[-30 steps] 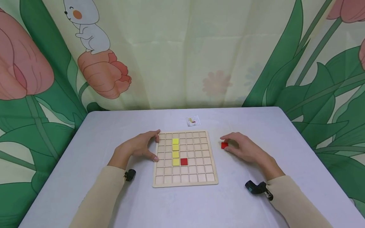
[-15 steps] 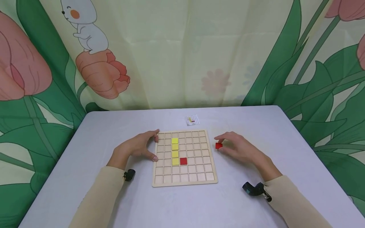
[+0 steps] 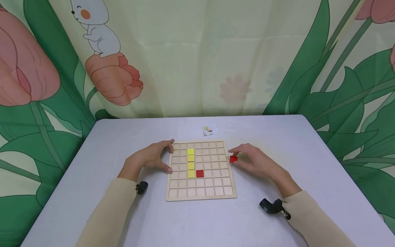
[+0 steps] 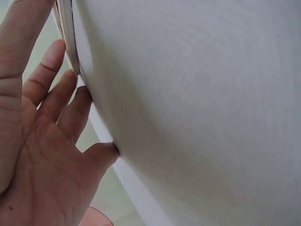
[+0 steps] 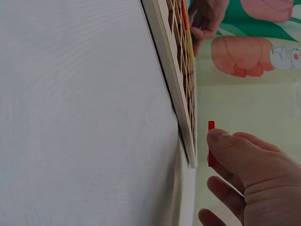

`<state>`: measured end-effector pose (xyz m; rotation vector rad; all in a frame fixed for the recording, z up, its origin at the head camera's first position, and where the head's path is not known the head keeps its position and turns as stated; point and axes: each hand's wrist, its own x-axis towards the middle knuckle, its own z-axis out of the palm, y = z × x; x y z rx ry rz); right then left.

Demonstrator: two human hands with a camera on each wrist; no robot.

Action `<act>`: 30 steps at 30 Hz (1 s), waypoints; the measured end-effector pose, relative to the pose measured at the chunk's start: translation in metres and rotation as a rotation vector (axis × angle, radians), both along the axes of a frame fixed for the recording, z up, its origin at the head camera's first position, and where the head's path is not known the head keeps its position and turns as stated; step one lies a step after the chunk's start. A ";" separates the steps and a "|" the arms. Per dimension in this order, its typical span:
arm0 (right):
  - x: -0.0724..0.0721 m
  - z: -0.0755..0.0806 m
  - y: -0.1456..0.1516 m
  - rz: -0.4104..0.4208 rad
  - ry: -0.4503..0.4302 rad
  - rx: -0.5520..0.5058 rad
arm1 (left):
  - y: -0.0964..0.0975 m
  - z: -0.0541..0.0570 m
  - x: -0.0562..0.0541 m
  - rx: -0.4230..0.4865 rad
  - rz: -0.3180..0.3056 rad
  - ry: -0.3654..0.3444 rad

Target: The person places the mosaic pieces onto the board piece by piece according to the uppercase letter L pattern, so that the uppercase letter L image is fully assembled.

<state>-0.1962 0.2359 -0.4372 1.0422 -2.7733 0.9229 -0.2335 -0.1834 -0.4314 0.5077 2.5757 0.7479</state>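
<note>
A wooden grid board (image 3: 214, 192) lies on the table, with several yellow tiles (image 3: 191, 157) in one column and a red tile (image 3: 200, 173) beside the lowest. My left hand (image 3: 149, 159) rests against the board's left edge, thumb and index finger spread apart along it. In the left wrist view its other fingers (image 4: 70, 110) are extended near the board's edge and the tabletop. Beyond the board's right edge, my right hand (image 3: 254, 159) pinches a second red tile (image 3: 233, 159) between thumb and fingers. That tile (image 5: 211, 157) appears edge-on in the right wrist view, above the table.
A small card (image 3: 210, 129) with a printed grid and coloured squares lies behind the board. White cloth covers the table (image 3: 197, 226). A patterned curtain (image 3: 185, 68) hangs at the back.
My right hand has moved left with the pinched red tile, up to the board's right edge. The left hand stays against the board, and the tiles on it are unchanged.
</note>
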 end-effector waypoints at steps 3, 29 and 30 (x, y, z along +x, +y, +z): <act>0.000 -0.001 -0.002 -0.003 -0.002 0.000 | 0.001 -0.001 -0.001 0.000 -0.008 0.005; 0.006 -0.006 -0.037 0.022 -0.093 -0.047 | 0.001 0.002 0.002 0.000 -0.005 -0.003; 0.005 -0.006 -0.038 0.024 -0.094 -0.050 | 0.001 0.003 0.002 -0.001 0.000 -0.003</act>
